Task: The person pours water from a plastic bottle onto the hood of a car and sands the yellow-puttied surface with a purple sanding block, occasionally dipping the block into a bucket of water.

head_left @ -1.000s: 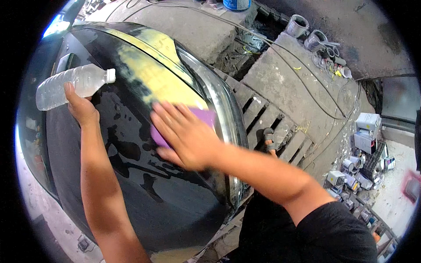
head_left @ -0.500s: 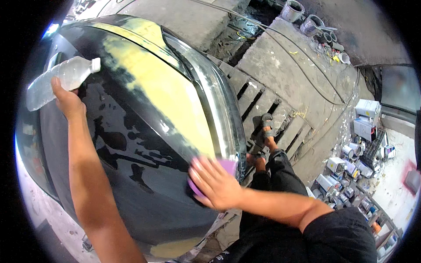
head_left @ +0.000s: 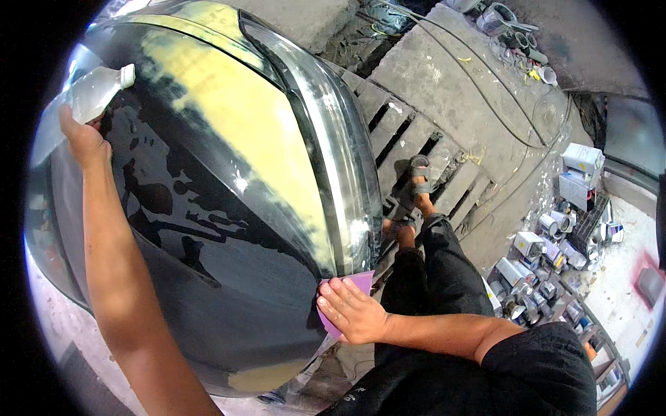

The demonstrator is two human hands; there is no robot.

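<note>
My left hand (head_left: 83,139) grips a clear plastic bottle (head_left: 97,89) with a white cap, held tilted over the upper left of a dark car body panel (head_left: 187,312). A long yellow sanded patch (head_left: 243,139) with blotchy edges runs along the panel beside a clear lamp strip (head_left: 347,194). Wet, dark streaks cover part of the dark paint. My right hand (head_left: 350,312) presses a purple abrasive-looking sheet (head_left: 364,281) against the panel's lower right edge, fingers laid over it and close together.
My legs and sandalled feet (head_left: 422,180) are on slatted concrete (head_left: 395,132). Cables (head_left: 499,111) cross the floor. Cans and tools (head_left: 506,28) lie at the upper right; several tins and boxes (head_left: 531,277) crowd a rack (head_left: 600,211) at the right.
My right hand and the purple sheet have moved down and right along the panel to its edge. My left hand and bottle appear higher and farther left as the view has shifted.
</note>
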